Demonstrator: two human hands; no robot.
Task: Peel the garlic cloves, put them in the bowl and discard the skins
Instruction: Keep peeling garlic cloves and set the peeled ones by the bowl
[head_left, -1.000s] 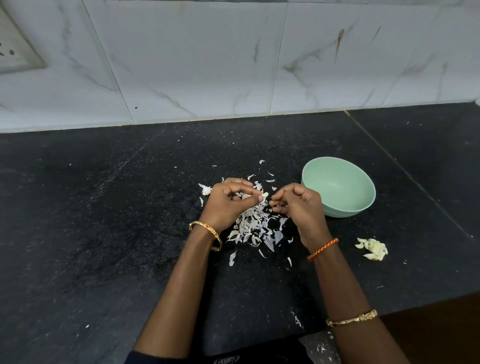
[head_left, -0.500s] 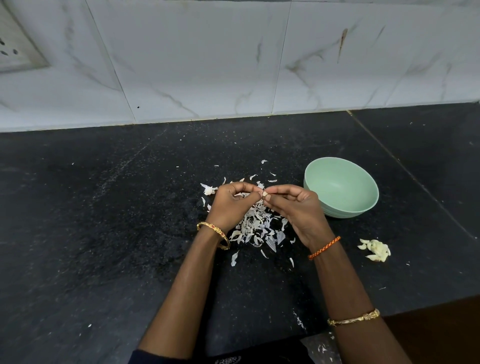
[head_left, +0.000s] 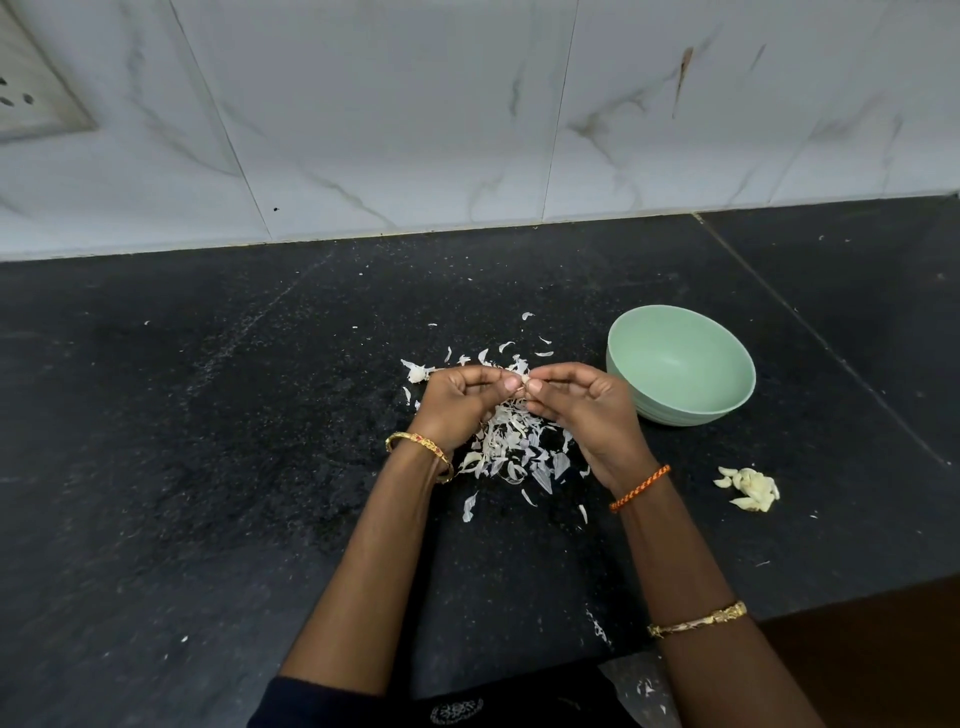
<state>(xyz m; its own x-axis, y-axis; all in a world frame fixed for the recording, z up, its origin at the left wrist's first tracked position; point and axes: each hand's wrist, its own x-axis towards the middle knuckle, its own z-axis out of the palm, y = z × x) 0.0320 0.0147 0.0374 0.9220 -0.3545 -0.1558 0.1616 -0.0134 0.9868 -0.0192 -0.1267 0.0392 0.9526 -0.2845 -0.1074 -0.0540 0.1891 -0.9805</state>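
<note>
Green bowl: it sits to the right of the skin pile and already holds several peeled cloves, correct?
Not quite. The head view shows the green bowl right of the skin pile, but empty; the pale garlic pieces lie on the counter nearer the person.

i pinch a small pale garlic clove (head_left: 523, 385) between my fingertips, just left of the mint green bowl (head_left: 680, 364). the papery white skins (head_left: 511, 447) lie heaped left of the bowl. pale cloves (head_left: 750, 488) lie near its front right.
</note>
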